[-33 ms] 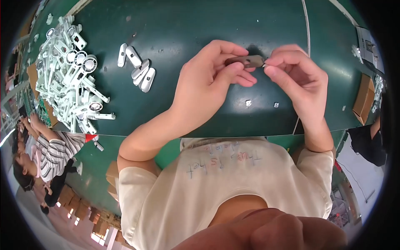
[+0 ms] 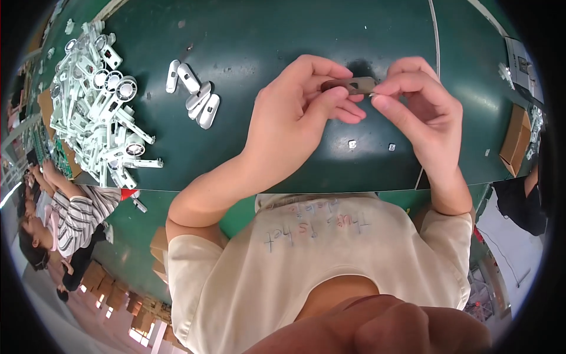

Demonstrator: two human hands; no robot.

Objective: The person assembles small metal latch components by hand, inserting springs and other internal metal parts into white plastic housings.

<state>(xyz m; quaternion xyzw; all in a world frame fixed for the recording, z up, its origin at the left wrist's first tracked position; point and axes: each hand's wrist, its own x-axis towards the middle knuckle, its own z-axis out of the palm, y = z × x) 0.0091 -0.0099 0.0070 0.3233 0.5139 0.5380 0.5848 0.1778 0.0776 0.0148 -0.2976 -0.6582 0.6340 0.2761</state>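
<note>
My left hand is closed on a long oval cover with a shiny silver-grey face and a small dark hole. The thumb and fingers grip its left end, and its right end points at my right hand. There the right thumb and forefinger pinch a tiny pale piece against or just beside the cover's tip; its kind is too small to tell. Below the hands, a small white square piece and a second small square piece lie on the dark green table.
Several oval silver covers lie left of my left hand. Beyond them is a large heap of pale plastic parts, some with round rings. At the right edge stands an open cardboard box. People sit at the left.
The oval cover has tilted slightly in my left hand, so its hole shows more plainly. My right fingertips have shifted a little to the left along its tip.
</note>
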